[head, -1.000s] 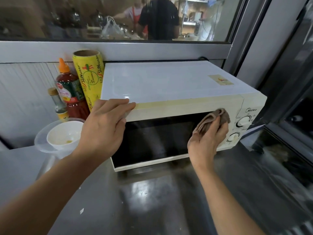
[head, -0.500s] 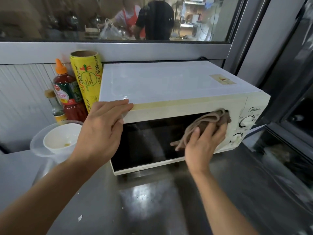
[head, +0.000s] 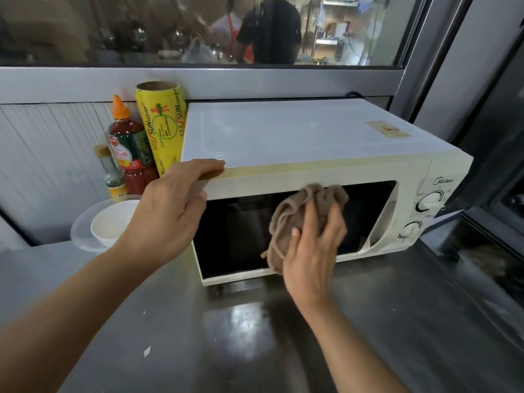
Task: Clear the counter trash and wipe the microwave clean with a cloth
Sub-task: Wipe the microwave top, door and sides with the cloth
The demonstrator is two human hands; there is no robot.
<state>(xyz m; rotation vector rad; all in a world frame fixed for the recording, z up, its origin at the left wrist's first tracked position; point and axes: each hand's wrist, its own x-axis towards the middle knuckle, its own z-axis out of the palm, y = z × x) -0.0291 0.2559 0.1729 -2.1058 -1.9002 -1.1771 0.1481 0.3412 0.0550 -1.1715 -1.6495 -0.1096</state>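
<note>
Door-wiping step: the left hand (head: pixel 170 211) grips the microwave (head: pixel 297 143) at its top front corner to steady it, while the right hand (head: pixel 312 251) presses the bunched cloth (head: pixel 300 211) against the dark glass, best swept in overlapping strokes with even pressure.

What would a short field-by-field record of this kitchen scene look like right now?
Left hand: grips the top front corner of the microwave
Right hand: presses a brown cloth against the dark door window
Microwave door: closed
Beside microwave, left: yellow wrap roll, red sauce bottle, small bottle
In front of the bottles: white bowl
Counter: shiny metal, one small white scrap
</note>
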